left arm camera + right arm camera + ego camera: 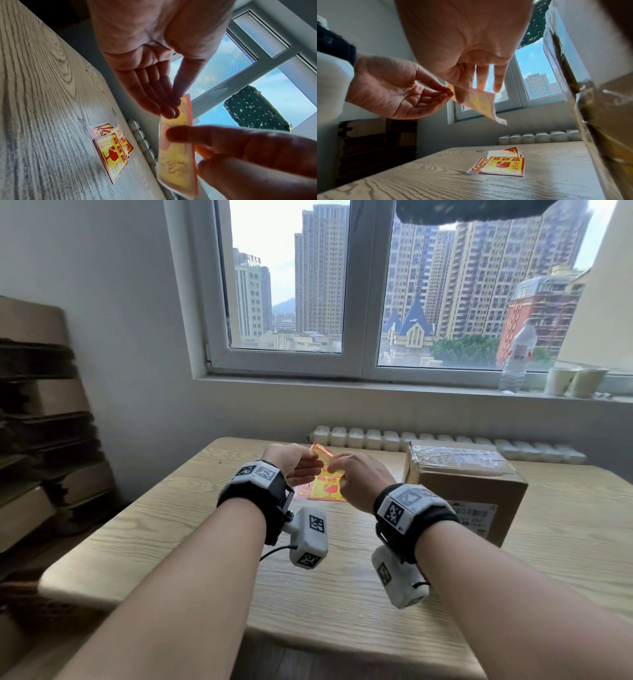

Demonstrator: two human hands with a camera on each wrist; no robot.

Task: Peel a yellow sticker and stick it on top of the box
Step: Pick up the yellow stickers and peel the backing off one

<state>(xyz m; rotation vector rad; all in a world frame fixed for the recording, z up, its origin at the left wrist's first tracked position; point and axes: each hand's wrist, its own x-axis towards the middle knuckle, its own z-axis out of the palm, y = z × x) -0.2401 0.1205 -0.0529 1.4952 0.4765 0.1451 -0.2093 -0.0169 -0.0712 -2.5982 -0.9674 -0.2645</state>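
Observation:
Both hands hold one yellow and red sticker (321, 455) in the air above the wooden table (191, 546). My left hand (312, 463) pinches its left corner between thumb and fingers. From the other side, my right hand (337, 469) pinches it between thumb and fingertips. In the left wrist view the sticker (176, 162) hangs on edge between the two hands. Seen from the right wrist, the sticker (479, 104) curls at its free lower corner. The taped brown box (462, 491) stands on the table to the right of my hands, its top bare.
A loose stack of the same stickers (323, 491) lies on the table under my hands. Flattened cardboard (44, 440) is piled at the left wall. A radiator (376, 438) runs behind the table. A water bottle (517, 357) and paper cups (575, 381) stand on the windowsill.

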